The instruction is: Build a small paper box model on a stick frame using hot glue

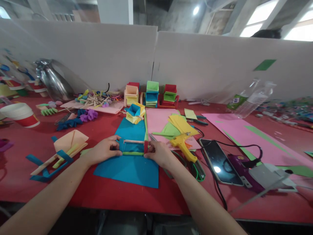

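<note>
Between my hands is a small paper frame [133,153] with a blue end piece, a red end piece and rolled paper bars across. My left hand [106,150] pinches its blue end. At the other side my right hand [160,153] grips the red end. Under the frame lies a blue paper sheet [132,173] on the red table. A yellow glue gun [184,147] rests just right of my right hand. To the left of my left hand sits a piece made of blue paper strips [50,174] with peach folded paper [70,142].
Folded paper boxes [152,94] stand along the back, with a yellow and blue one [135,112] nearer. A phone [221,161], cables and a purple power strip [244,169] lie right. Plastic bottles [256,98], a steel jug [55,81] and paper cups [22,114] stand farther out.
</note>
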`<state>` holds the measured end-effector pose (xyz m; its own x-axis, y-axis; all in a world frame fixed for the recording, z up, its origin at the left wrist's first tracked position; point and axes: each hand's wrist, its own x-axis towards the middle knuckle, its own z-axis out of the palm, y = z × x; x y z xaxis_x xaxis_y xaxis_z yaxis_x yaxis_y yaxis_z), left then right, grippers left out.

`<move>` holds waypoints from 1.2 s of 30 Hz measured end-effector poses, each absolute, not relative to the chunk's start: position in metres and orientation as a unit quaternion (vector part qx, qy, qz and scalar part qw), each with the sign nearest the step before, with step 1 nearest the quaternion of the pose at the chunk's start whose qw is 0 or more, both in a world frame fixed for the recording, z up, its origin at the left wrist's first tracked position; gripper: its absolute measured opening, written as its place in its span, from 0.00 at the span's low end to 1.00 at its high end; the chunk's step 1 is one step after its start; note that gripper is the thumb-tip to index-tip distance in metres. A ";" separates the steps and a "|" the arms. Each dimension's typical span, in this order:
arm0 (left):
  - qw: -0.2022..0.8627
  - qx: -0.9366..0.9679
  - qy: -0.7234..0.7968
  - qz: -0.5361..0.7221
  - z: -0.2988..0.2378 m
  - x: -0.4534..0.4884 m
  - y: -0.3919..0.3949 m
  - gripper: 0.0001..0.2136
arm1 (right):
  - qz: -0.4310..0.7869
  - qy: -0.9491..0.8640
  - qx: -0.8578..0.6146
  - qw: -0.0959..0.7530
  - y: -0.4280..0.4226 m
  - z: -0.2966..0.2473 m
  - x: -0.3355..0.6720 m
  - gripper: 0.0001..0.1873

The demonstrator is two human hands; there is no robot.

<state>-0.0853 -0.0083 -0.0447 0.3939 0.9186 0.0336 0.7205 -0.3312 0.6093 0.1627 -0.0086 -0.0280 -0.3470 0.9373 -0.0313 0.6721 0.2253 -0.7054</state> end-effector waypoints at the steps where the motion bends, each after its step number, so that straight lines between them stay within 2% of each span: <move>1: 0.259 0.791 0.520 0.192 -0.046 -0.086 -0.008 0.14 | 0.319 -0.759 -0.530 0.202 -0.009 -0.027 0.163 0.07; 10: 0.257 0.777 0.543 0.188 -0.047 -0.086 -0.008 0.15 | 0.310 -0.773 -0.535 0.139 -0.008 -0.021 0.162 0.07; 29: 0.233 0.807 0.496 0.218 -0.044 -0.080 -0.010 0.13 | 0.288 -0.779 -0.533 0.162 -0.008 -0.021 0.161 0.05; 36: 0.263 0.814 0.479 0.199 -0.047 -0.088 -0.006 0.12 | 0.276 -0.786 -0.528 0.165 -0.009 -0.020 0.161 0.05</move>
